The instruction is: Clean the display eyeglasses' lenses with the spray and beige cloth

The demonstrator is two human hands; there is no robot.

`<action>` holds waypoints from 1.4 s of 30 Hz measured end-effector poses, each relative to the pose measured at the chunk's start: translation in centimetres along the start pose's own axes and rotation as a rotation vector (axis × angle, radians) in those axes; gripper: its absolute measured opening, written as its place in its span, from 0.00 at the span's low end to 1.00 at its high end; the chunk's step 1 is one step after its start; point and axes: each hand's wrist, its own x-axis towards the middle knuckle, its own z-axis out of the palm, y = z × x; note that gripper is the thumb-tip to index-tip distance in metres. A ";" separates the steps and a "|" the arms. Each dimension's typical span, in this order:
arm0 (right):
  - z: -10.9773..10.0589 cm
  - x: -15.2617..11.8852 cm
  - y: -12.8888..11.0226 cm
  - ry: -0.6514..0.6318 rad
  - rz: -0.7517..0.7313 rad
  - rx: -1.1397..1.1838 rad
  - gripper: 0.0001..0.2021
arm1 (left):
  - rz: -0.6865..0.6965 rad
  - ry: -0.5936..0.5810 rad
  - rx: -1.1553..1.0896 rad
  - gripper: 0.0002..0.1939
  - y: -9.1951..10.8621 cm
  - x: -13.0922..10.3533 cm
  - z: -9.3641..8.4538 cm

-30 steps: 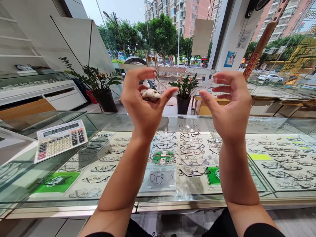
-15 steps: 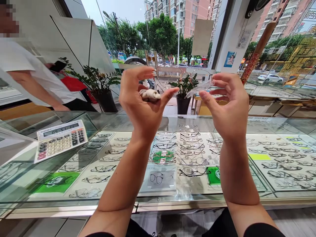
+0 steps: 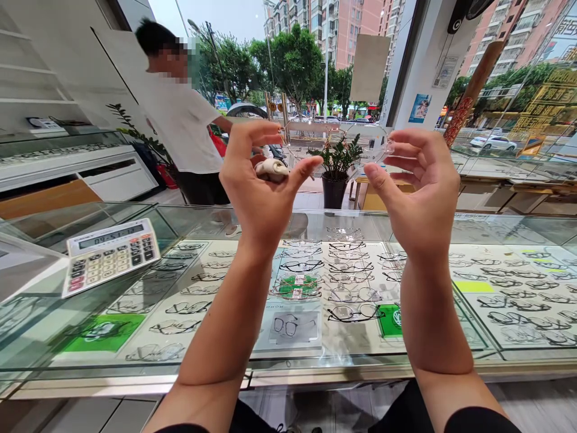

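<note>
Both my hands hold up a pair of thin, clear-framed eyeglasses (image 3: 336,130) above the glass counter. My left hand (image 3: 261,180) grips its left end with the fingertips, and a crumpled off-white cloth (image 3: 271,169) is tucked in the same palm. At the other end, the fingers of my right hand (image 3: 412,186) are on the frame's right side, thumb below. The lenses face the window, and the thin temples are hard to make out against the bright background.
Rows of eyeglasses (image 3: 356,313) lie inside the glass display counter (image 3: 288,364). On its left top rests a calculator (image 3: 110,252). Beyond stand a potted plant (image 3: 336,189) and a person in a white shirt (image 3: 180,126). A large window lies behind.
The person in the white shirt has moved right, from the left edge to behind my left hand. My hands keep hold of the eyeglasses, which have tilted slightly.
</note>
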 end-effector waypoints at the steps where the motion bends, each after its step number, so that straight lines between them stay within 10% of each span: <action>1: 0.0 0.0 0.0 -0.001 -0.002 0.007 0.19 | -0.010 -0.002 -0.005 0.24 -0.1 0.1 0.0; 14: 0.5 0.3 0.4 0.097 -0.015 0.074 0.12 | -0.087 -0.040 -0.098 0.26 -0.1 0.1 0.2; 28: 1.0 0.7 2.5 0.102 -0.013 0.098 0.16 | 0.126 -0.029 -0.062 0.35 -3.0 -0.5 1.3; 42: 0.8 1.0 2.5 0.029 0.124 0.367 0.12 | 0.058 0.042 0.035 0.29 -0.6 -0.5 1.1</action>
